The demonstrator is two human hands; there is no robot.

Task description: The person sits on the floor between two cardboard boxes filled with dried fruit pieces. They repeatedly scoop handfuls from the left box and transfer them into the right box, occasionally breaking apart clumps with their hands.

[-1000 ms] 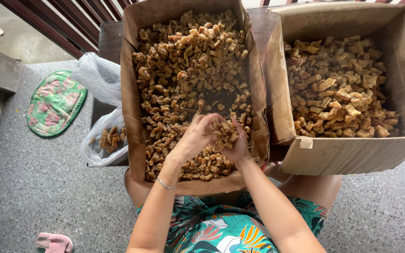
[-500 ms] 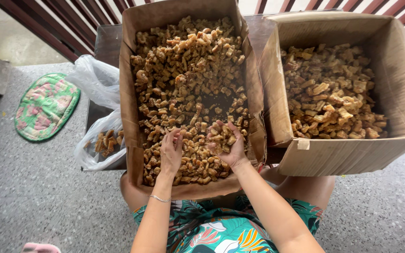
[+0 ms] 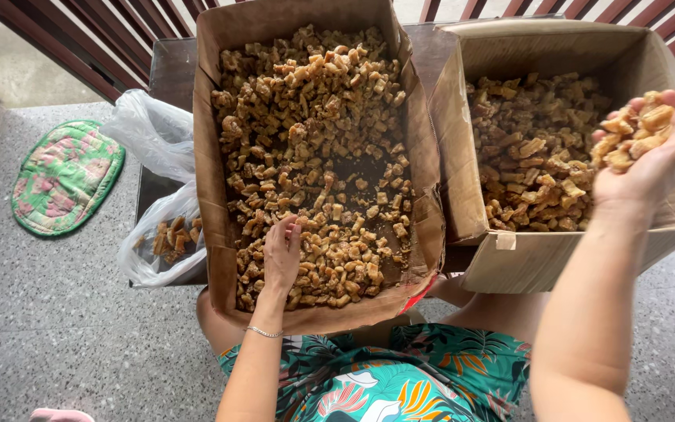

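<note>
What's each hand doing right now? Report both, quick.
Left hand: resting open on the pieces in the left box, gripping nothing visible.
Right hand: cupped, holding a handful over the right box.

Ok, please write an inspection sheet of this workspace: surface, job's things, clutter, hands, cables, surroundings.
Surface: grey speckled floor; dark low table under the boxes.
Job's things: left cardboard box and right cardboard box, both holding brown crispy pieces.
Clutter: plastic bag with a few pieces, left of the boxes.
Hands: left hand rests on pieces in the left box; right hand cups a handful over the right box.
Cables: nothing seen.
Surroundings: green floral mat; red-brown railing.
</note>
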